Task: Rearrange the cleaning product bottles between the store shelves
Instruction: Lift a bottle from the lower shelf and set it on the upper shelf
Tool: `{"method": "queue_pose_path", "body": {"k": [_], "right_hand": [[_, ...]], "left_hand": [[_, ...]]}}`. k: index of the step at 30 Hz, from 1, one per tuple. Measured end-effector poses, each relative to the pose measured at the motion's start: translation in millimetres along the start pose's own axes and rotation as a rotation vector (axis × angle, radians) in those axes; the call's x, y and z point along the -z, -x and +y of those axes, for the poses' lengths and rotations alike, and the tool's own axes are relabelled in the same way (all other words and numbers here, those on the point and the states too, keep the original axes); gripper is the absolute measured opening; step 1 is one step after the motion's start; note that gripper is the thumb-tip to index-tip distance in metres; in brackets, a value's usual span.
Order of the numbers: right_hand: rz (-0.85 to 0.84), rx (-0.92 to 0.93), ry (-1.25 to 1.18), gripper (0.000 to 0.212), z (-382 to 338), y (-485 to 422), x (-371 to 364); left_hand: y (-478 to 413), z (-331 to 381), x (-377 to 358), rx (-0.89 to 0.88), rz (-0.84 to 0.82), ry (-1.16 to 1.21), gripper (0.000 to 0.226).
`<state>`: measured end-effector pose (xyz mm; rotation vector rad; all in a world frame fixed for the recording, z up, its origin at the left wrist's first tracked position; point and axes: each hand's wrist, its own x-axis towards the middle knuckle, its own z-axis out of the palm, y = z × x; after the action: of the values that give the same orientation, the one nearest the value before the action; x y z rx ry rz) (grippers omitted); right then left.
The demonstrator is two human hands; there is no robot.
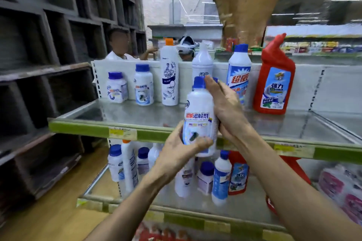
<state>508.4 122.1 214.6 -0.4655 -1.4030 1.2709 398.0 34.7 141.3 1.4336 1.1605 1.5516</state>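
A white bottle with a blue cap is held upright in front of the upper shelf's green edge. My left hand grips its lower part, thumb across the label. My right hand presses flat against its right side, fingers reaching the cap. On the upper shelf stand two short white jars, a tall orange-capped bottle, a white bottle partly hidden behind the held one, a blue-capped bottle and a red angled-neck bottle.
The lower shelf carries several white, blue-capped bottles and a red bottle. Pink packs lie at its right. Dark wooden shelving fills the left side. A person sits behind the shelf unit.
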Motion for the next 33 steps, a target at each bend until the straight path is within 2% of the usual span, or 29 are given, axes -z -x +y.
{"method": "queue_pose_path", "body": {"k": [3,5,9,11,15,17,27,33], "right_hand": [[-0.052,0.022,-0.013,0.032,0,-23,-26],[-0.076,0.044,0.033,0.037,3,-41,-48],[-0.098,0.058,0.143,0.053,15,-76,-96],[-0.093,0.042,0.155,0.054,23,-93,-115],[-0.093,0.028,0.212,0.025,53,-116,-142],[-0.091,0.023,0.271,0.018,72,-121,-151],[-0.141,0.064,0.503,0.040,101,-166,-173],[-0.109,0.021,0.507,0.044,108,-173,-174]], "left_hand": [[-14,15,29,-0.060,0.059,-0.067,0.044],[-26,22,53,-0.074,0.097,-0.092,0.053],[-53,29,108,-0.047,0.072,-0.117,0.048],[-67,31,137,-0.023,0.037,-0.127,0.045],[-97,20,191,0.051,0.032,-0.224,0.055],[-108,8,209,0.093,0.026,-0.262,0.056],[-145,-11,238,0.151,0.027,-0.263,0.040],[-152,-16,240,0.143,0.038,-0.269,0.039]]}}
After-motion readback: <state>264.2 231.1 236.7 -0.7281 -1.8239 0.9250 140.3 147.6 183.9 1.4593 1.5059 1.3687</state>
